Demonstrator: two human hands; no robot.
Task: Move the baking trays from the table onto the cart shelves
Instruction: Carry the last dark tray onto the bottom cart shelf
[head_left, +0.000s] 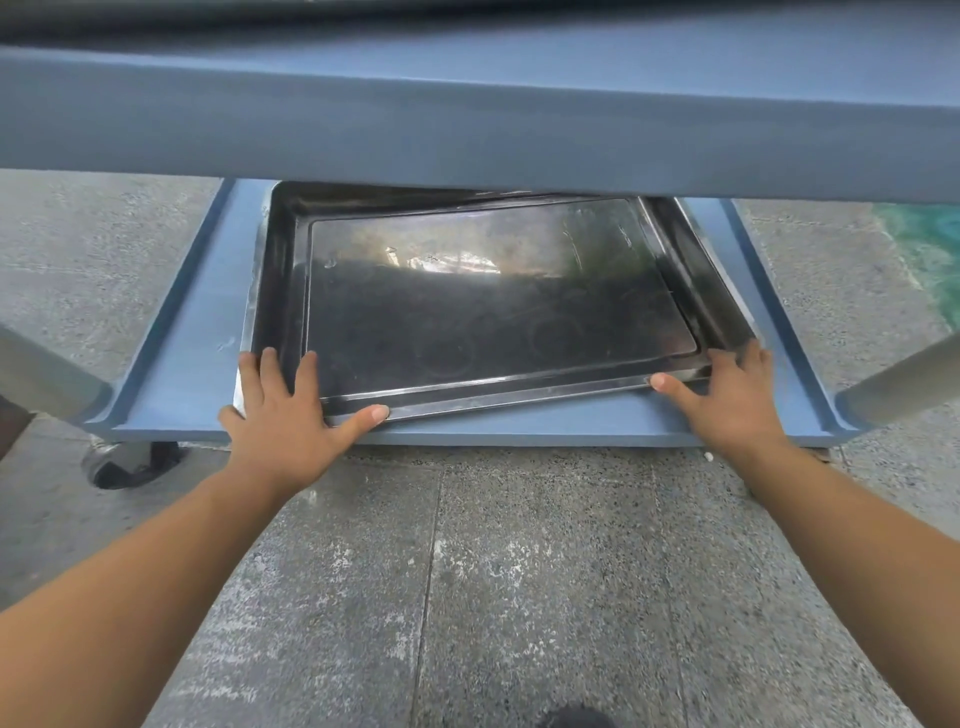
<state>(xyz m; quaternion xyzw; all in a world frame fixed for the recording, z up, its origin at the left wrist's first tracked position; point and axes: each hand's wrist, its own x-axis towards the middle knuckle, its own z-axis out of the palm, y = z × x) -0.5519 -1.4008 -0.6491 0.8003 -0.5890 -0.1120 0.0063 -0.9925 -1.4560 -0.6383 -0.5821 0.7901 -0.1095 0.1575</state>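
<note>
Placement step: the top baking tray (493, 312) lies askew on another tray (280, 249) on the cart's lower shelf (197, 332), with the left hand (280, 415) and right hand (727, 400) flat-fingered on its near corners, gripping nothing; the next move probably calls for squaring it and sliding it inward.

No legible text or labels anywhere.

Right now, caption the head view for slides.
Left hand and right hand rest on a dark baking tray lying askew on the blue cart's lower shelf.
</note>
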